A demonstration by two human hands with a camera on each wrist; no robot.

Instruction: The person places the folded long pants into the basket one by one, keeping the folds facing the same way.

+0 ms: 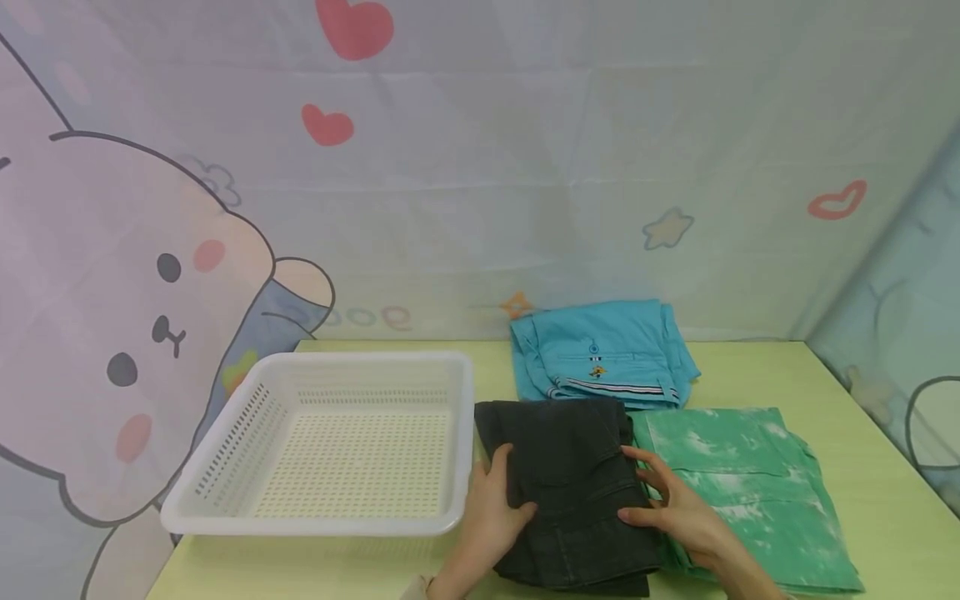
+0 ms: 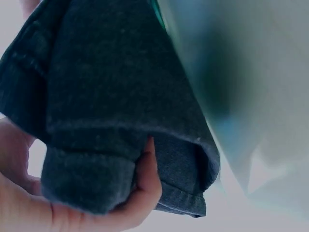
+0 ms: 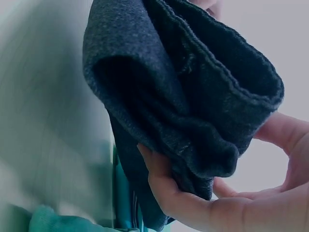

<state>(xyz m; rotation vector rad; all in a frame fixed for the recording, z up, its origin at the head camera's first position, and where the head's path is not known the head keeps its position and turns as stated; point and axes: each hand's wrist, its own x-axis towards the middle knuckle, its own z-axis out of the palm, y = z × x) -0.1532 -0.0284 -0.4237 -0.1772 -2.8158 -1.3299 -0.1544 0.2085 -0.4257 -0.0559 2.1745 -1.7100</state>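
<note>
Both hands, left hand [image 1: 491,508] and right hand [image 1: 675,504], pinch the folded dark-grey denim garment's [image 1: 570,492] edges beside the white perforated plastic basket [image 1: 225,500]; lifting it evenly seems next.

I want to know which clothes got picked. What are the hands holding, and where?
Both hands hold the folded dark grey garment: the left hand grips its left edge, the right hand its right edge, fingers curled under the folds.

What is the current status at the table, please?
Both hands, left and right, grip the folded dark jeans. Basket just left of them, nothing between.
</note>
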